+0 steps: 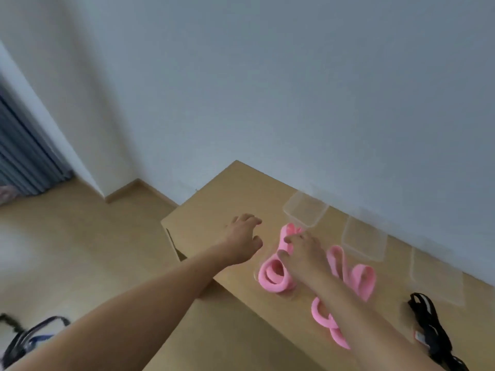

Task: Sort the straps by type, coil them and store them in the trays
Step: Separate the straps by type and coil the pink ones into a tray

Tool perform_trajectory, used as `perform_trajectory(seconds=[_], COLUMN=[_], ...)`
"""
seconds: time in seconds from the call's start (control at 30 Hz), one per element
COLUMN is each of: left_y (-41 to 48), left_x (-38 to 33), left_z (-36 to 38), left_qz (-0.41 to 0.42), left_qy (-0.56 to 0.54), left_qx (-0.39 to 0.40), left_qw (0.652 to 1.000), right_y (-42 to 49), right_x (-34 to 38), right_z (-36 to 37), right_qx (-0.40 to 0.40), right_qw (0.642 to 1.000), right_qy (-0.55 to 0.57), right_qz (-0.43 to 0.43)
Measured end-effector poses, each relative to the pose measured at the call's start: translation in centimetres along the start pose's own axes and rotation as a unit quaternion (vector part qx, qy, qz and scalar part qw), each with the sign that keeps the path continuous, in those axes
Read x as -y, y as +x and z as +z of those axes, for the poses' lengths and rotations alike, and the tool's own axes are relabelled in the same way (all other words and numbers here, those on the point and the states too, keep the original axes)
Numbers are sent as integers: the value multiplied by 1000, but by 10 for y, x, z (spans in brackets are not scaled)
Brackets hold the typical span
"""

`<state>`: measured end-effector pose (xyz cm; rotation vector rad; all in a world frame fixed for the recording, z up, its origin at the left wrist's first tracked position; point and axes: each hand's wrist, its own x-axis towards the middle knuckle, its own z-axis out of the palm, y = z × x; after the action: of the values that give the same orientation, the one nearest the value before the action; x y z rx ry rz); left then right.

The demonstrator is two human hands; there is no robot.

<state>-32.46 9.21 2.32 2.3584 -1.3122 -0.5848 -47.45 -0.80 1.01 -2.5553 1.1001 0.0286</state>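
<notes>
The pink strap (281, 286) lies in loose loops on the counter (214, 210) near the trays (305, 210), the right hand (302, 253) has fingers (289, 239) on it, pinching or not I cannot tell, the left hand (242, 236) hangs loose and empty, so best hold one end and roll it snug.

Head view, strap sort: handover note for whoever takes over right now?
Left hand: over the table, fingers loosely curled, holding nothing.
Right hand: fingertips on the far loop of the pink straps; blur hides whether it pinches.
Things: pink straps lie loose on the table, one part loosely coiled. The black strap is at the right edge of the view. Along the wall stand the far tray, middle tray and near tray, all clear and apparently empty.
Done: nothing stored.
Left: separate pink from black, coil each, put them in the trays.
</notes>
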Motion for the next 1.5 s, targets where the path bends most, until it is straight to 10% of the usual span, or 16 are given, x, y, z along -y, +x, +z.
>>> perform_trajectory(seconds=[0.37,0.8,1.5], left_y=[-194,-392,-365], left_x=[234,417,606], left_z=[-146,-156,-215], left_qz=[-194,-420,-593], left_qy=[-98,-205,-286], left_qx=[-183,-331,-383], left_qw=[959,820,648], right_y=[-23,-64,71], right_x=[296,489,747], right_z=[52,138,296], right_qx=[50,172,366], right_qw=[967,882,765], right_qy=[58,52,27], right_qz=[-243,-435,-529])
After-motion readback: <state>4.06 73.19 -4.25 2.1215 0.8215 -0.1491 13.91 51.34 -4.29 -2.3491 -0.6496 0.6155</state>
